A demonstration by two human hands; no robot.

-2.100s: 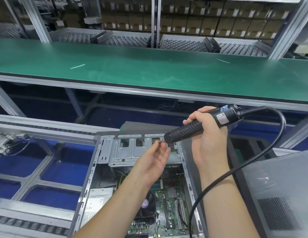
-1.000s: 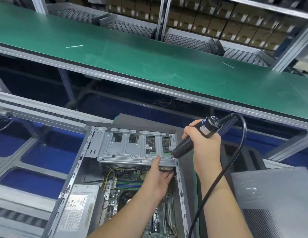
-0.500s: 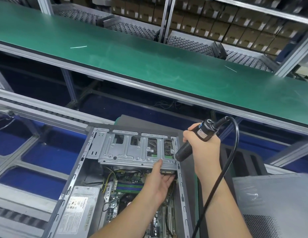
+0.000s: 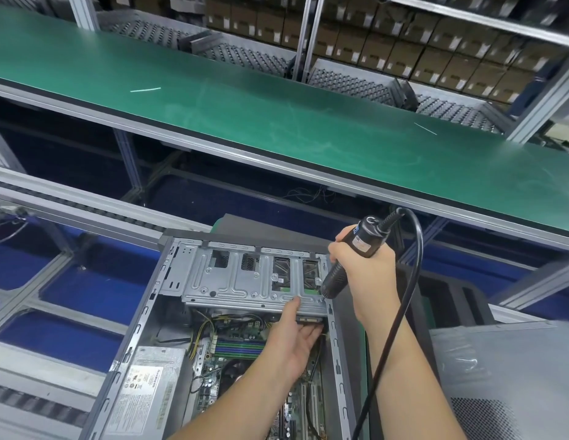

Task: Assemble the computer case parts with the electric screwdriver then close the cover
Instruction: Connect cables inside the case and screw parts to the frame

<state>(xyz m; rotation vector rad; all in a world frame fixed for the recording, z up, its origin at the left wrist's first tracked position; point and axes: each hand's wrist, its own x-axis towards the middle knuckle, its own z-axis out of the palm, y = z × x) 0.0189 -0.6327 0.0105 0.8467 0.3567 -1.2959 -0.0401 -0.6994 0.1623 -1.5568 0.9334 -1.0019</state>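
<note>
A: What is at the lower left of the frame?

B: The power supply [image 4: 149, 395] with a white label, lying inside the open computer case [image 4: 140, 325]. Right of it the motherboard [image 4: 241, 344] shows, with yellow wires above.

A: And in the centre?

B: The metal drive cage [image 4: 245, 281] crosses the top of the case. The left hand [image 4: 295, 339] grips its lower edge, thumb on top and fingers curled under, and it hides part of the board.

A: Further right?

B: The right hand [image 4: 365, 274] is wrapped tight around the electric screwdriver [image 4: 349, 258], whose tip meets the right corner of the cage. Its black cable [image 4: 400, 309] loops down over the forearm. At the lower right lies the grey cover [image 4: 505, 376], beside the case. A green bench [image 4: 276, 122] runs across the upper frame.
</note>
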